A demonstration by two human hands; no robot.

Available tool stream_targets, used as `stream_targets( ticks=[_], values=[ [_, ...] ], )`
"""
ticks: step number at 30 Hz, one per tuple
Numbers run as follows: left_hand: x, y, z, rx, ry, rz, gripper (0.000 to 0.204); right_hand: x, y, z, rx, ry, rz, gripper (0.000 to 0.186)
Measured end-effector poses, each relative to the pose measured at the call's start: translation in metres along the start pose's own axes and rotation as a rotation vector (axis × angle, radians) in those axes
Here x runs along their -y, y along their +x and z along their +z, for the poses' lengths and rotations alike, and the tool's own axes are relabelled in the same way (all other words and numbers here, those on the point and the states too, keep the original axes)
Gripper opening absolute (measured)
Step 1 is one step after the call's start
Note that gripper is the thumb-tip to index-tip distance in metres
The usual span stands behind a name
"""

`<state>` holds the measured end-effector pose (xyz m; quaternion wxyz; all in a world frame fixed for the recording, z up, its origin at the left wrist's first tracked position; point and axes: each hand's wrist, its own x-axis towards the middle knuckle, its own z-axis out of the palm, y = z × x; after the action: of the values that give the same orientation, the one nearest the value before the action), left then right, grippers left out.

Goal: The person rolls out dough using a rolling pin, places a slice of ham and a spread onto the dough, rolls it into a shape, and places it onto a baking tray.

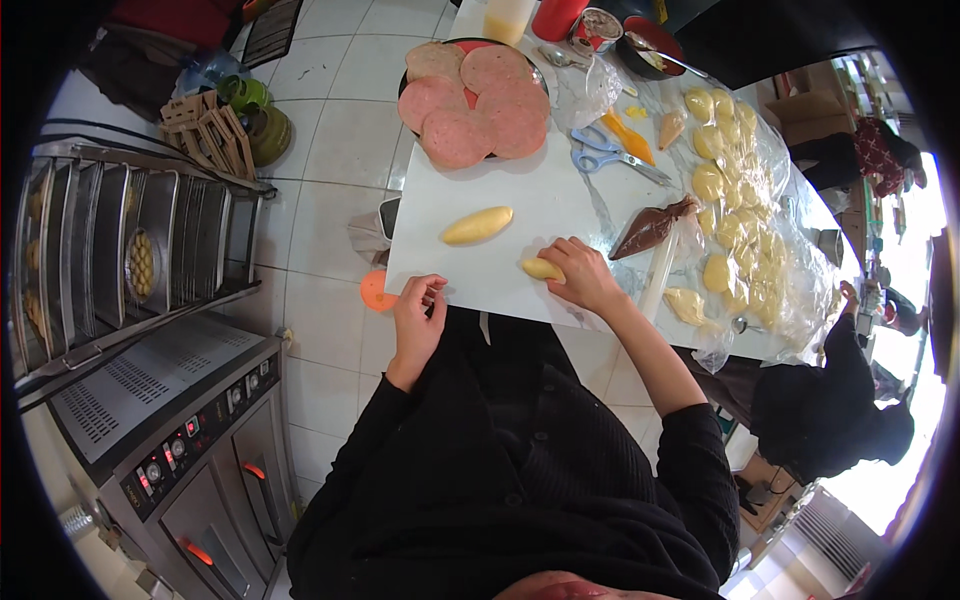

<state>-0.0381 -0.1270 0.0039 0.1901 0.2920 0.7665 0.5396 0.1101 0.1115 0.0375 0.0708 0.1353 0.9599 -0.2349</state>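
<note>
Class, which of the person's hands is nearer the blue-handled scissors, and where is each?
Right. The right hand is below the scissors in the picture; the left hand is farther off, lower left.

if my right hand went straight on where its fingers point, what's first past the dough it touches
Probably the right end of the longer dough roll, lying on the white table ahead and leftward of the right hand; exact line and height are unclear from above.
</note>
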Motion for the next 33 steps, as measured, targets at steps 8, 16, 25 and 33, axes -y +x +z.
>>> stream_targets(
  ticks=[8,16,25,33],
  values=[
    [0.024,-0.053,-0.009,-0.252,0.005,-0.025,0.017,-0.016,-0.011,-0.013,-0.156,0.306,-0.004,0.039],
    [0.128,-0.109,0.065,-0.211,-0.593,-0.733,0.037,-0.044,-0.082,0.003,-0.185,1.305,0.139,0.038],
    [0.193,-0.061,0.212,-0.394,-1.067,-0.697,0.048,-0.039,-0.204,0.086,0.042,1.446,0.226,0.037],
    [0.205,-0.139,0.213,-0.424,-0.890,-0.660,0.041,-0.035,-0.207,0.126,0.009,1.304,0.410,0.034]
  ],
)
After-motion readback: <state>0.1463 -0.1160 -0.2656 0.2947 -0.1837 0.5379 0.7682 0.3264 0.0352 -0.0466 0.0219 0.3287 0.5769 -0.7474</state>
